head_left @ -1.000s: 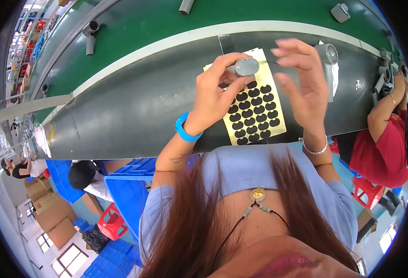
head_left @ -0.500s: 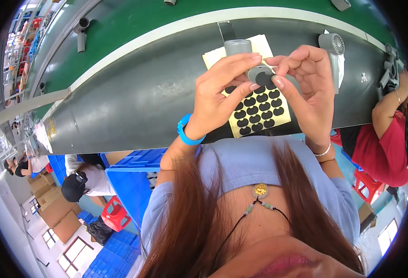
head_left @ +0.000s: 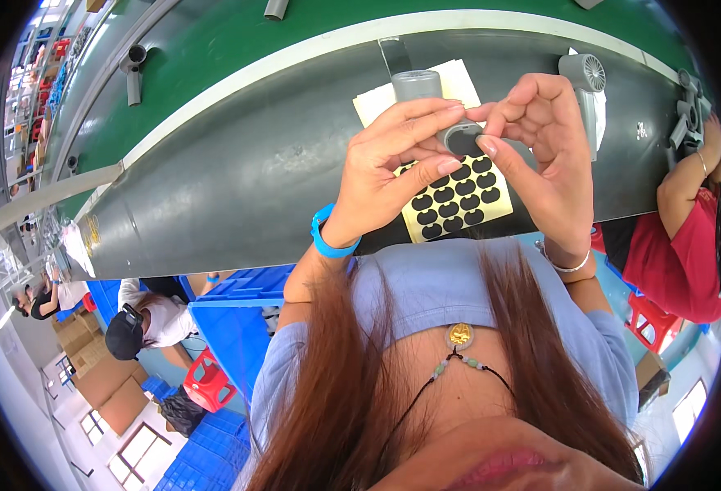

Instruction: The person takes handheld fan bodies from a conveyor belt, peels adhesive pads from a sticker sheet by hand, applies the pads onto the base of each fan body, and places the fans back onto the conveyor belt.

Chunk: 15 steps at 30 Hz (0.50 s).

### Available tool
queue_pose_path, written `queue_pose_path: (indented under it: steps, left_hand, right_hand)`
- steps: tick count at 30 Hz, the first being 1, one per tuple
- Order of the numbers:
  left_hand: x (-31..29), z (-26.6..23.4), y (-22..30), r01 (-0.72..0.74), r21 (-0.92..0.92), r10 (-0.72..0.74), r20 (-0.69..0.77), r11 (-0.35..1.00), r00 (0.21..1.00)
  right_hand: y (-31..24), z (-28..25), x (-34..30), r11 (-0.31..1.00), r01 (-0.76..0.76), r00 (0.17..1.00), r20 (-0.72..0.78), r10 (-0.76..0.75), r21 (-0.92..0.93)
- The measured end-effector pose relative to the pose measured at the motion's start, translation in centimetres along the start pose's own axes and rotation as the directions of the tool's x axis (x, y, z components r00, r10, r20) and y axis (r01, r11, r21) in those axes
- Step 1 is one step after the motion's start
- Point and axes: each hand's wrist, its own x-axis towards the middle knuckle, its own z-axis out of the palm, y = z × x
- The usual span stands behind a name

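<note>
My left hand [head_left: 389,155] is closed around a grey plastic part [head_left: 450,128] whose rounded end faces me. A black adhesive pad [head_left: 463,141], oval with a small notch, lies over that end. Thumb and forefinger of my right hand [head_left: 544,155] pinch the pad's right edge. Beyond my left fingers shows a grey cylinder [head_left: 417,84]; whether it belongs to the held part is hidden. Under my hands lies a pale yellow backing sheet [head_left: 498,204] with rows of similar black pads.
A grey handheld fan [head_left: 583,74] lies to the right on the dark work surface [head_left: 237,180]. Past a pale rail, a green conveyor [head_left: 213,49] carries grey parts [head_left: 134,74]. A co-worker in red [head_left: 675,262] is at right. Blue crates [head_left: 233,327] stand at lower left.
The black pad has come from overhanging the right side to covering the grey end more squarely. Grey parts on the green conveyor have shifted left and nearer.
</note>
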Motion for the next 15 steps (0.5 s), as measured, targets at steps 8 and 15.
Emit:
queue_pose_path:
  steps: [8,15]
  left_hand:
    - [0.04,0.02,0.01,0.025,0.008,-0.025,-0.003,1.000,1.000]
    - [0.10,-0.08,0.19,0.051,0.007,-0.051,0.004,0.999,0.999]
  right_hand:
    - [-0.26,-0.10,-0.01,0.999,-0.042,0.999,-0.006,0.042,0.023]
    - [-0.14,-0.15,0.10,0.999,-0.042,0.999,0.005,0.042,0.006]
